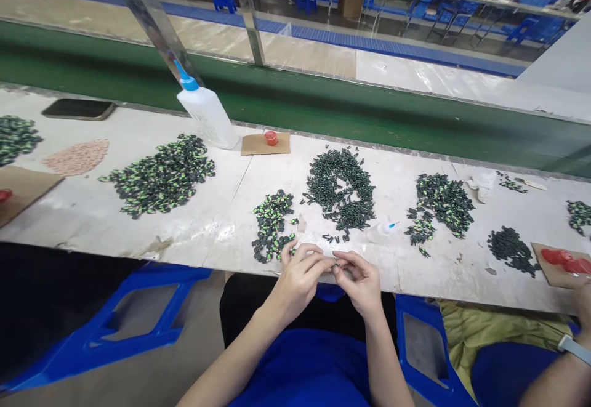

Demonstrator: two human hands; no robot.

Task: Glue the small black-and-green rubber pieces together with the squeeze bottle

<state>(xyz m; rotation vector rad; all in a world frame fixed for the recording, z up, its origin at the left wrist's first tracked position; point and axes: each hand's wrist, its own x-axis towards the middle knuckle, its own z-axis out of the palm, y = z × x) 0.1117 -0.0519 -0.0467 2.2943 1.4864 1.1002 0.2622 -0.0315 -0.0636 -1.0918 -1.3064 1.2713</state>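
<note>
My left hand (300, 274) and my right hand (360, 278) meet at the table's near edge, fingertips pinched together on a small dark part (336, 263) held between them. Just beyond my left hand lies a small pile of black-and-green parts (272, 225). Past my fingertips spreads a ring-shaped heap of dark parts (341, 188). A little clear dropper bottle with a blue tip (382, 229) lies on its side right of that heap.
A big white squeeze bottle (207, 114) leans at the back beside a cardboard square with a red cap (270, 138). More part piles (161, 176) (443, 201) lie along the table. Another person's arm (561, 364) is at the right. Blue stools sit below.
</note>
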